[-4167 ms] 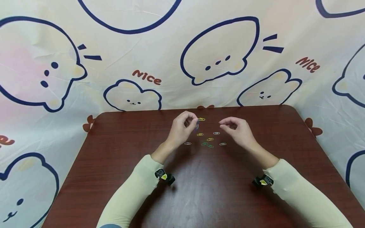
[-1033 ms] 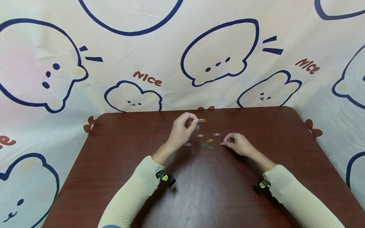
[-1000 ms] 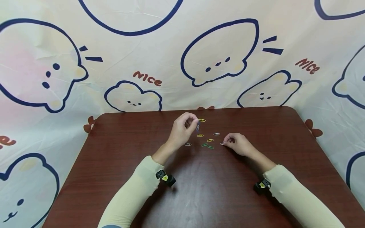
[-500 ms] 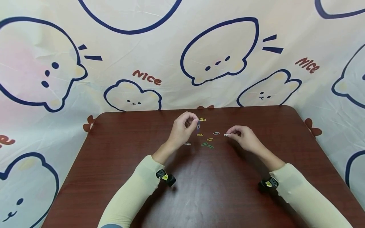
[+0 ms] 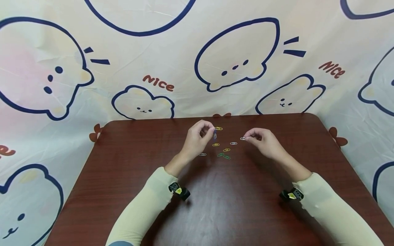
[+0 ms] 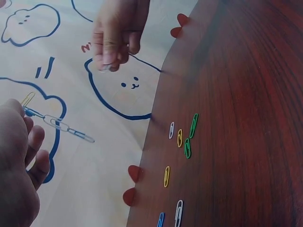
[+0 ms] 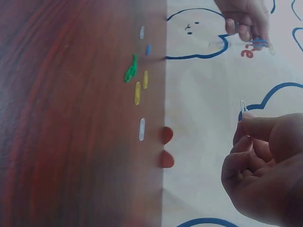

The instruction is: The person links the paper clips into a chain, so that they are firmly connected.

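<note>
My left hand (image 5: 197, 139) pinches a short chain of linked paper clips (image 6: 56, 123) above the far part of the table. A yellow clip (image 6: 28, 99) sits at the fingers, with blue and white clips hanging below it. Across from it, my right hand (image 5: 266, 143) holds a single white paper clip (image 7: 243, 106) between thumb and forefinger, its end sticking out toward the left hand. The two hands are apart, and the white clip does not touch the chain. Below them lie loose clips: a white one (image 5: 233, 143), yellow ones (image 5: 226, 150) and green ones (image 5: 226, 157).
Another white clip (image 5: 202, 154) lies under the left hand, and a blue clip (image 6: 161, 220) is near it in the left wrist view. The dark wooden table (image 5: 203, 212) meets a printed cloth backdrop (image 5: 184, 61) at its far edge.
My right hand has gone down to the rightmost white clip, picked it off the table and raised it, moving away from me. The left hand stays almost still with the chain.
</note>
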A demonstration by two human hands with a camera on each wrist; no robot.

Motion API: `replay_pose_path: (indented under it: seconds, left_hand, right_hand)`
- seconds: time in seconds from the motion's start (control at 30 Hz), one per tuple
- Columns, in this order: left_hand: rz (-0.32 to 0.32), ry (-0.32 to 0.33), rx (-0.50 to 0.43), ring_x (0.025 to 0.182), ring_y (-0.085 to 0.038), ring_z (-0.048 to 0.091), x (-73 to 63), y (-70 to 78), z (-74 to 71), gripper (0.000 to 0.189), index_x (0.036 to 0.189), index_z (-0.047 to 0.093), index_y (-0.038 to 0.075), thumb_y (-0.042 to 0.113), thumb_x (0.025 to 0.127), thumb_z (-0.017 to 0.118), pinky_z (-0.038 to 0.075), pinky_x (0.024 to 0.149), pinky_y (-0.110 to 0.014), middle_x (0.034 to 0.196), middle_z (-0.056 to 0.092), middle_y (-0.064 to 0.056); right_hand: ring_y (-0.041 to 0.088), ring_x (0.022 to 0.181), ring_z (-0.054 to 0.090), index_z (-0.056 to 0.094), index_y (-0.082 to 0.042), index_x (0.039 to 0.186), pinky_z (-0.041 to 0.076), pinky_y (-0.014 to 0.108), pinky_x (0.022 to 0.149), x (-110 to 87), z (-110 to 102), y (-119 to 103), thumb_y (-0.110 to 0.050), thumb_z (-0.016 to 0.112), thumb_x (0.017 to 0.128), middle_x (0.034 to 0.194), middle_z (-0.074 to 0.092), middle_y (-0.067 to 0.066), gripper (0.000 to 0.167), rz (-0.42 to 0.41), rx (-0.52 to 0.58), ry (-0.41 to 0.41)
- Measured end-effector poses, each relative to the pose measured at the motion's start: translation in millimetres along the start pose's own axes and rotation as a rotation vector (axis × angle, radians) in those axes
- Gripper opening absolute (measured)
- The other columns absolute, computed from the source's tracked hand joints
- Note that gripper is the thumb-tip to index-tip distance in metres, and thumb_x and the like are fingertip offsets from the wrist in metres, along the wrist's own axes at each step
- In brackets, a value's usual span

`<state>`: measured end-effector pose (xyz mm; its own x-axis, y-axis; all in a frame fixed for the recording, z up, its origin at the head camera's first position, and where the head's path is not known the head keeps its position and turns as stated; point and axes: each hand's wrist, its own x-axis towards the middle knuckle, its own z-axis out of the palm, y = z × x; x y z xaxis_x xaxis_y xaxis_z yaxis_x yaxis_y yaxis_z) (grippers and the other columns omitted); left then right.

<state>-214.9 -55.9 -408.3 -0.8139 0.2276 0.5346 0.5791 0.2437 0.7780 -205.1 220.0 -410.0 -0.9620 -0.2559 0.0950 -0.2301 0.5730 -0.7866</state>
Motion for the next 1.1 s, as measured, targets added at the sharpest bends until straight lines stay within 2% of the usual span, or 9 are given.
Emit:
replay_pose_path:
  seconds: [0.17, 0.27, 0.33, 0.6, 0.8, 1.1]
  left_hand:
    - [0.006, -0.002, -0.017, 0.071, -0.024, 0.051, -0.6, 23.3, -4.0, 0.004, 0.093, 0.062, -0.006, -0.007, 0.096, 0.063, 0.041, 0.064, -0.025, 0.083, 0.058, -0.018]
    - [0.009, -0.002, -0.015, 0.071, -0.022, 0.052, -0.6, 32.1, -6.1, 0.004, 0.092, 0.061, -0.006, -0.006, 0.096, 0.062, 0.042, 0.064, -0.024, 0.082, 0.058, -0.017]
    - [0.007, -0.004, -0.014, 0.071, -0.023, 0.052, -0.2, 29.6, -5.2, 0.005, 0.093, 0.061, -0.006, -0.005, 0.097, 0.062, 0.042, 0.065, -0.024, 0.083, 0.058, -0.017]
    - [-0.013, -0.014, -0.013, 0.074, -0.022, 0.052, 0.7, 3.9, 1.3, 0.005, 0.097, 0.063, -0.006, -0.001, 0.098, 0.064, 0.041, 0.066, -0.024, 0.085, 0.060, -0.014]
    - [0.001, -0.032, -0.028, 0.074, -0.017, 0.054, 1.1, 0.5, 1.1, 0.005, 0.100, 0.065, 0.000, 0.004, 0.099, 0.065, 0.044, 0.066, -0.024, 0.087, 0.061, -0.009]
    - [0.009, -0.036, -0.009, 0.075, -0.017, 0.055, 2.3, 1.1, 2.2, 0.005, 0.098, 0.065, 0.001, 0.006, 0.099, 0.065, 0.046, 0.066, -0.024, 0.087, 0.060, -0.008]
  right_hand:
    - [0.023, 0.079, 0.053, 0.071, -0.006, 0.103, 0.044, 0.026, 0.064, 2.8, -1.6, -11.4, -0.011, 0.068, 0.099, 0.093, 0.069, 0.006, 0.008, -0.027, 0.024, 0.005]
    - [0.024, 0.080, 0.053, 0.071, -0.006, 0.104, 0.045, 0.026, 0.064, 4.9, -1.9, -19.0, -0.012, 0.068, 0.099, 0.094, 0.069, 0.007, 0.008, -0.033, 0.040, 0.008]
    - [0.024, 0.080, 0.053, 0.071, -0.006, 0.104, 0.045, 0.027, 0.064, 6.1, -1.7, -25.0, -0.013, 0.067, 0.099, 0.095, 0.069, 0.007, 0.009, -0.038, 0.053, 0.013]
    - [0.022, 0.081, 0.053, 0.071, -0.004, 0.106, 0.044, 0.026, 0.067, 11.3, 1.7, -46.4, -0.014, 0.065, 0.101, 0.096, 0.069, 0.009, 0.014, -0.075, 0.103, 0.013]
    - [0.023, 0.084, 0.055, 0.071, -0.003, 0.108, 0.045, 0.026, 0.069, 15.1, 4.6, -57.8, -0.016, 0.066, 0.101, 0.100, 0.069, 0.010, 0.016, -0.087, 0.155, 0.011]
    - [0.031, 0.086, 0.057, 0.071, -0.002, 0.109, 0.046, 0.026, 0.070, 20.5, 10.1, -65.4, -0.018, 0.064, 0.102, 0.100, 0.069, 0.011, 0.019, -0.098, 0.175, 0.008]
